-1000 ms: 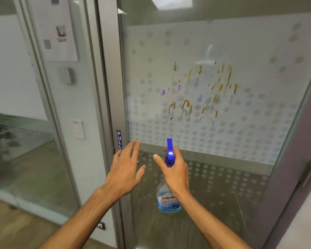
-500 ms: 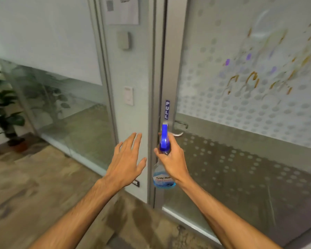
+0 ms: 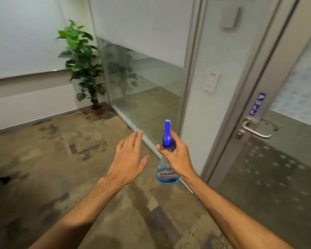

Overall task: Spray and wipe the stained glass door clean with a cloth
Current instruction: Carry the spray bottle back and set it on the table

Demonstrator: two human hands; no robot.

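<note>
My right hand (image 3: 176,157) grips the neck of a clear spray bottle (image 3: 166,174) with a blue trigger head and blue liquid, held upright in front of me. My left hand (image 3: 128,159) hovers flat beside it, fingers spread and holding nothing. The glass door (image 3: 280,173) fills the right side, with a metal lever handle (image 3: 253,130) and a blue PULL sticker (image 3: 257,104) on its frame. Its stained upper area is out of view. No cloth is visible.
A potted green plant (image 3: 83,65) stands in the far corner. A fixed glass partition (image 3: 144,83) runs left of the door frame, with a white wall switch (image 3: 211,84) on the panel between. Worn brown carpet (image 3: 52,159) covers the floor.
My view has swung left and down, away from the stained part of the door toward the floor and corner plant. Both hands keep the same pose, the bottle still in my right.
</note>
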